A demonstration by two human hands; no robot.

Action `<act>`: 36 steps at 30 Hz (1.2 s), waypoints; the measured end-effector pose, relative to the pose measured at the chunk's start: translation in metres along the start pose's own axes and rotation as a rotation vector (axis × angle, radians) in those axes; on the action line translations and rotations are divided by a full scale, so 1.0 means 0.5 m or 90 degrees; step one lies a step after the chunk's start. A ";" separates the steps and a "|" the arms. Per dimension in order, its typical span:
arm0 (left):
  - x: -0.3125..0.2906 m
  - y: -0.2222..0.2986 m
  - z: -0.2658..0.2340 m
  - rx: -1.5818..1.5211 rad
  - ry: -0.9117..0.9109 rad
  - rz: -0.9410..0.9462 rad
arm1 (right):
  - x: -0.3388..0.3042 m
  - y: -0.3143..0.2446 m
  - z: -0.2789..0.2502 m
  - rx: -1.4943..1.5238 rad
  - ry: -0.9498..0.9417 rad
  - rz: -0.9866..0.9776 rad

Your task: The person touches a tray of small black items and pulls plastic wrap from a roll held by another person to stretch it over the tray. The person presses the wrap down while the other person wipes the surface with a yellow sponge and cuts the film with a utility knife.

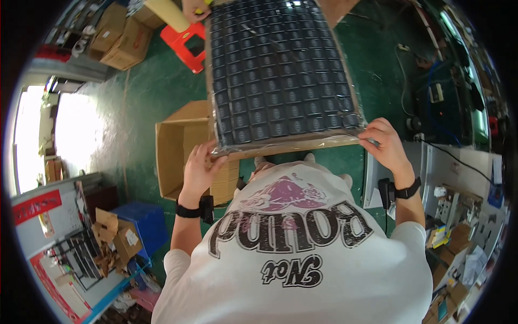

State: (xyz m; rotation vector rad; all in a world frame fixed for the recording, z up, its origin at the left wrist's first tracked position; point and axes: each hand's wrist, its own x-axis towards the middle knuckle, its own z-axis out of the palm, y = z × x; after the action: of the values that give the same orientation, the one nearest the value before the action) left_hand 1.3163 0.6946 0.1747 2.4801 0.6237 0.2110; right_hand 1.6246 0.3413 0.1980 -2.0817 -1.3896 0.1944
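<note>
In front of me lies a broad panel of black square boxes (280,75) in tight rows, covered with shiny clear plastic film (286,147). A strip of brown cardboard edge (302,143) shows along its near side. My left hand (202,168) pinches the film at the near left corner, its fingertips partly hidden under the edge. At the near right corner my right hand (384,144) grips the film between thumb and fingers. Another person's hand (194,9) is at the far left corner, next to something small and yellow.
Below the panel's left side stands an open cardboard box (181,156) on the green floor. A red plastic stool (186,46) and a pale yellow roll (166,12) are beyond it. Cartons (127,43) stand far left; a blue bin (143,224) stands near left. A cable (458,157) hangs right.
</note>
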 end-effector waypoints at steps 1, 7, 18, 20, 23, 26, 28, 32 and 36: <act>0.001 -0.008 0.005 -0.011 -0.002 -0.017 | -0.002 0.002 -0.004 -0.012 0.004 0.015; 0.006 -0.036 0.018 -0.098 -0.006 -0.016 | -0.009 0.010 0.000 0.005 -0.053 0.069; 0.014 -0.047 0.008 -0.317 -0.017 -0.148 | -0.031 0.025 -0.001 0.009 -0.028 0.101; 0.011 -0.046 0.003 -0.323 -0.008 -0.143 | -0.034 0.025 -0.001 0.011 -0.034 0.108; 0.011 -0.040 0.000 -0.338 -0.005 -0.143 | -0.033 0.023 0.000 0.004 -0.016 0.099; 0.009 -0.025 -0.010 -0.388 -0.014 -0.161 | -0.030 0.025 0.000 0.003 -0.012 0.093; 0.011 -0.025 -0.017 -0.374 -0.019 -0.160 | -0.029 0.024 0.001 0.001 -0.018 0.090; 0.015 -0.024 -0.024 -0.367 -0.023 -0.157 | -0.017 0.024 -0.001 -0.011 0.045 0.074; 0.029 -0.015 -0.032 -0.401 0.002 -0.143 | -0.003 0.031 -0.006 -0.009 0.100 0.056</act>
State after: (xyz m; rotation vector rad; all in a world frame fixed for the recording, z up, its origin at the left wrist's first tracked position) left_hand 1.3216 0.7149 0.1837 1.7940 0.7025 0.2748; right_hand 1.6373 0.3346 0.1915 -2.1225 -1.2114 0.0553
